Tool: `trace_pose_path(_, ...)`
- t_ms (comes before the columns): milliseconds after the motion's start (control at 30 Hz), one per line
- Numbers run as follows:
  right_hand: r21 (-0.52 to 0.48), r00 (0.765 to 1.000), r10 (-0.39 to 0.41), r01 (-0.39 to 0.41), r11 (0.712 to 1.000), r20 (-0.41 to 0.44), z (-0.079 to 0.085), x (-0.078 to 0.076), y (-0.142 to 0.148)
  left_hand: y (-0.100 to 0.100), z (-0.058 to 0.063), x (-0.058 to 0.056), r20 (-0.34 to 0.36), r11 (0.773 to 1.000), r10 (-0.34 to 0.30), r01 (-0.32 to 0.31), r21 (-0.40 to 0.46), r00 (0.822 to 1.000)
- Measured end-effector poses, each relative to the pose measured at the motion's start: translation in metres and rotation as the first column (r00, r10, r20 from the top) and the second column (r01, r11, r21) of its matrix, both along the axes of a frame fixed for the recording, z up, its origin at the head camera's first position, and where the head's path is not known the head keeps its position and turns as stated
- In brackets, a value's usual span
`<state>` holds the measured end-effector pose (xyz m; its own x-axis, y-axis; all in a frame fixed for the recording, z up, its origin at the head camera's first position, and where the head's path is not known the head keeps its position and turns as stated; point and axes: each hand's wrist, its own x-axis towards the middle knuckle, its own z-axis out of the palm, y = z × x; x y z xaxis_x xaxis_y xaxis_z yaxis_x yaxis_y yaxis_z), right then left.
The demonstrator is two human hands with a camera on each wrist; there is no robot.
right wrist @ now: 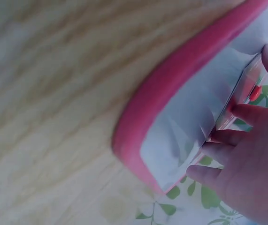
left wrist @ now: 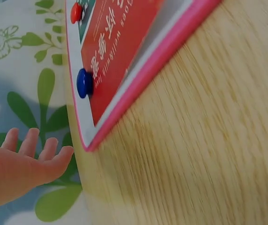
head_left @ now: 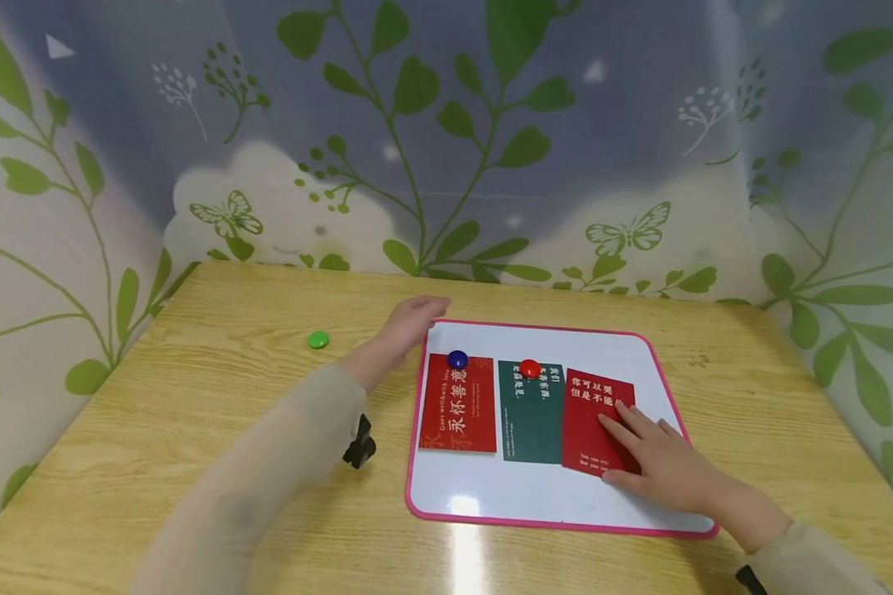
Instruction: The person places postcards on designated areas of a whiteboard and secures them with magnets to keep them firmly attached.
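My right hand (head_left: pixel 662 463) lies spread over a red card (head_left: pixel 591 426) with white writing, fingers resting on its right side and hiding part of it. This card sits slightly tilted on a pink-rimmed whiteboard (head_left: pixel 506 500), its left edge meeting a green card (head_left: pixel 532 430). A red round magnet (head_left: pixel 530 368) is on the green card's upper part. Another red card (head_left: pixel 472 409) lies at the left, under a blue magnet (head_left: pixel 457 359) at its top edge. Near the board's top left corner, my left hand (head_left: pixel 411 321) holds nothing, its fingers loose in the left wrist view.
A green round magnet (head_left: pixel 317 339) lies on the wooden table (head_left: pixel 216 372), left of the board. Behind the table hangs a leaf-patterned curtain (head_left: pixel 446 207). My left forearm (head_left: pixel 268 463) reaches across the table beside the board.
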<state>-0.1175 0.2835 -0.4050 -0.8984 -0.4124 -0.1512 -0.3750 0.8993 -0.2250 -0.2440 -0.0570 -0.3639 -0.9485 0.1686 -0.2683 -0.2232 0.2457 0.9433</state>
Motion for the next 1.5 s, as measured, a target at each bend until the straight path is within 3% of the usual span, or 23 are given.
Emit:
trace_pose_path(467, -0.020, 1.000, -0.018, 0.019, 1.000, 0.016, 0.002, -0.013, 0.009, -0.018, -0.002, 0.004, 0.034, 1.000, 0.005, -0.005, 0.005, 0.999)
trace_pose_path(900, -0.016, 0.999, -0.050, 0.050, 0.999, 0.015, 0.001, -0.008, 0.014, -0.044, 0.004, 0.005, -0.015, 1.000, 0.000, -0.001, -0.023, 1.000)
trace_pose_path(1200, -0.026, 0.999, -0.025, 0.025, 0.999, 0.020, 0.002, -0.010, 0.023, -0.069, 0.007, 0.005, -0.074, 0.999, 0.015, -0.018, -0.035, 0.997)
trace_pose_path(1500, -0.065, 0.998, -0.037, 0.039, 0.997, 0.043, 0.003, -0.010, 0.025, -0.086, 0.011, 0.007, -0.078, 0.997, 0.027, -0.033, -0.076, 0.997)
